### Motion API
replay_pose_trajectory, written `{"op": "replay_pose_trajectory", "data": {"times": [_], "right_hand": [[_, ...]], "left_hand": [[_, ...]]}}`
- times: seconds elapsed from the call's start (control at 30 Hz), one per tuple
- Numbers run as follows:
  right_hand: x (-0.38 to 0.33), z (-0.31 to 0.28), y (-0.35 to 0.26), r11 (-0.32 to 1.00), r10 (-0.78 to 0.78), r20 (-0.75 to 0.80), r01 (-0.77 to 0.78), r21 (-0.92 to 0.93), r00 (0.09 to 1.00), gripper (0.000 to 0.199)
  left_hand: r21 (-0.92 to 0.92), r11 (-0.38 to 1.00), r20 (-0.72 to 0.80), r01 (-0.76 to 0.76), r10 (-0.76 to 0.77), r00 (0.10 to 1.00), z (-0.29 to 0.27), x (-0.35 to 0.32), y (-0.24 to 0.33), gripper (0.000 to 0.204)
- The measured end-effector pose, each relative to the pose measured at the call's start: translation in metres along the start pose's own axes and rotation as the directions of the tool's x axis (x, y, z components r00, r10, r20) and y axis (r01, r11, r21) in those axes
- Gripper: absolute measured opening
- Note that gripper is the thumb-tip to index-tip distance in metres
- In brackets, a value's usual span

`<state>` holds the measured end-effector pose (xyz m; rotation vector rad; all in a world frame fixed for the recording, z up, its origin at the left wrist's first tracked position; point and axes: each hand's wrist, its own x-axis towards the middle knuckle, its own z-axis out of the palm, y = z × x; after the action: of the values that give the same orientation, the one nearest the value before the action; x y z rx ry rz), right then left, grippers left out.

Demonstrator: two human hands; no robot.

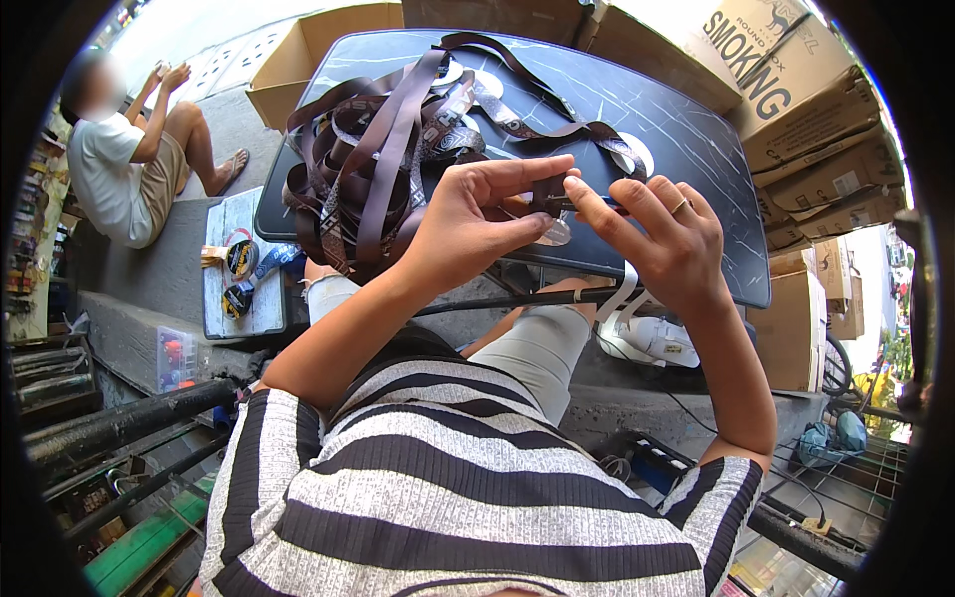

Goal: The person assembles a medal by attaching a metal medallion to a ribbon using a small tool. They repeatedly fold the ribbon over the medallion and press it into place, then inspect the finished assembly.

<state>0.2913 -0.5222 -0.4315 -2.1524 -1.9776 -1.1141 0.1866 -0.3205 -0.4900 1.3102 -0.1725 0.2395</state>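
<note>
Over the near edge of a black marble-patterned table (686, 129), my two hands meet. My left hand (487, 211) is closed, thumb and fingers pinching a short dark brown strap piece (549, 189). My right hand (652, 234), a ring on one finger, closes around a slim dark tool (565, 203) whose tip touches the strap piece; fingers hide most of it, so its kind is unclear. Beyond my left hand lies a tangled heap of brown printed straps (373, 159). One strap trails to the right, towards a white round disc (633, 155).
Left of the table, a low white-topped stool (227, 308) carries tape rolls (241, 261). Another person (114, 169) sits beyond it. Cardboard boxes (786, 80) stack at the right, and an open carton (308, 50) stands behind. A white plastic device (652, 340) with a cable sits below the table.
</note>
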Motion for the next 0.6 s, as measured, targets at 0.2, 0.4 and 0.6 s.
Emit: {"op": "replay_pose_trajectory", "data": {"times": [0.2,0.4,0.6], "right_hand": [[0.0007,0.0000,-0.0006,1.000,-0.022,-0.010,0.022,-0.011,1.000,0.043],[0.0035,-0.0005,0.0015,0.996,-0.087,0.013,0.087,-0.037,0.996,0.039],[0.0085,-0.0017,0.0061,0.974,-0.191,0.002,0.189,-0.123,0.982,0.036]], "left_hand": [[-0.012,1.000,0.013,0.026,-0.026,1.000,-0.0009,-0.0007,-0.0006,0.053],[-0.004,0.999,0.019,0.032,-0.032,0.999,-0.0013,0.0009,-0.0002,0.052],[0.009,1.000,0.019,0.028,-0.028,0.999,-0.0033,0.0008,-0.0033,0.052]]}}
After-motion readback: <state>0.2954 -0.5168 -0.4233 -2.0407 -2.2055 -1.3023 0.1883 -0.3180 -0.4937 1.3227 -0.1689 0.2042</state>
